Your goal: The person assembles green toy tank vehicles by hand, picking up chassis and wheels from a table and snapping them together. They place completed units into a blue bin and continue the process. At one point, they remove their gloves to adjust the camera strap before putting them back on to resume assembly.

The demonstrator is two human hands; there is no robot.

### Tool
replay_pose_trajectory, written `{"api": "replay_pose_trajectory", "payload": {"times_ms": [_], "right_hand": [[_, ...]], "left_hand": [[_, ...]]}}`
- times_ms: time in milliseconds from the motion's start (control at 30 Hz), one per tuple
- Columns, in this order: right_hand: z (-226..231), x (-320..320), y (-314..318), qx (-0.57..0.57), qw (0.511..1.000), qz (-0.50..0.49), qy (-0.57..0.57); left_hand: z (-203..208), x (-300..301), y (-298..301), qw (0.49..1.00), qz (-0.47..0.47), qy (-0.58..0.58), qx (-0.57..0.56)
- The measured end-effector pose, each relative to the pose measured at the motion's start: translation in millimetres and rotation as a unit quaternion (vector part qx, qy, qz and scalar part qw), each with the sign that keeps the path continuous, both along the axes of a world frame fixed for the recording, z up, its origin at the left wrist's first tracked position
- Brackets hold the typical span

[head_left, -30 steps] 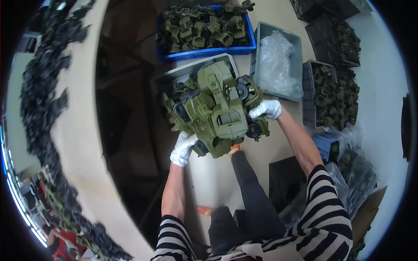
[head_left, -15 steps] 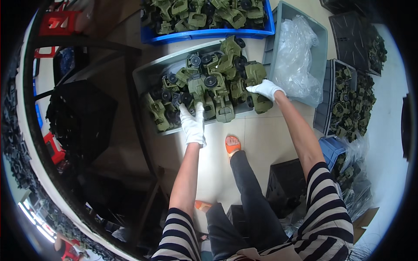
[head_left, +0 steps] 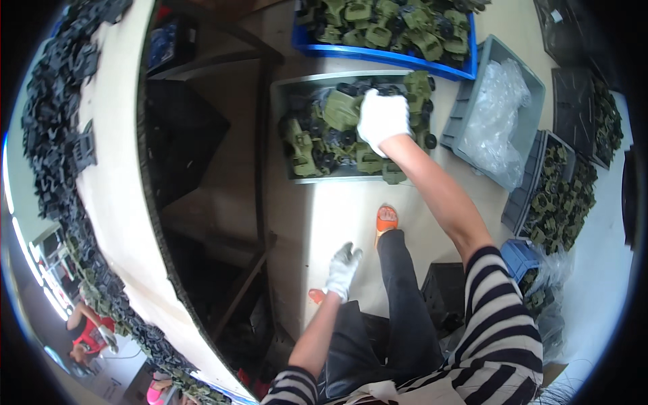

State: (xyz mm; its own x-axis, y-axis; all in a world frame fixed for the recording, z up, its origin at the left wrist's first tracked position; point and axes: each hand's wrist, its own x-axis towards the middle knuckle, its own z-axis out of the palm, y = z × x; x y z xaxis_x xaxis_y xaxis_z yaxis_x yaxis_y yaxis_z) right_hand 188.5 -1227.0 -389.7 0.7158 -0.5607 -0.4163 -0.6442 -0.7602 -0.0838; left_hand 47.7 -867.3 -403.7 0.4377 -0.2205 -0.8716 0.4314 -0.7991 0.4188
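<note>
Head view, single: worn fisheye camera, looking steeply down from above the person's own striped sleeves and legs. Faces the floor [head_left: 337, 209] ahead, grey tray [head_left: 280, 128] at upper centre, moderately near. Desk [head_left: 115, 175] edge bends along the left rim. Corners black; no second view shares the scene.

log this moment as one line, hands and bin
right hand: down in grey bin, on green toy vehicles | left hand: free, empty, near knee
</note>
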Motion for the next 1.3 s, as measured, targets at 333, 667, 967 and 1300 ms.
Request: {"api": "replay_pose_trajectory", "payload": {"times_ms": [333, 667, 967, 1300], "right_hand": [[-52.6, 19.8, 47.8, -0.062, 0.995, 0.063, -0.047], [113.4, -178.7, 352.4, 0.21, 0.927, 0.277, 0.144], [377.8, -107.9, 660.0, 0.568, 0.694, 0.386, 0.217], [365.5, 12.5, 845.0, 0.489, 0.761, 0.419, -0.077]], "left_hand": [[116.4, -36.6, 104.1, 0.999, 0.018, 0.035, -0.01], [268.3, -77.4, 285.2, 0.991, -0.045, -0.095, -0.079], [400.1, -84.7, 542.1, 0.879, 0.368, -0.264, -0.146], [352.2, -63.5, 813.2, 0.615, 0.672, -0.412, -0.025]]}}
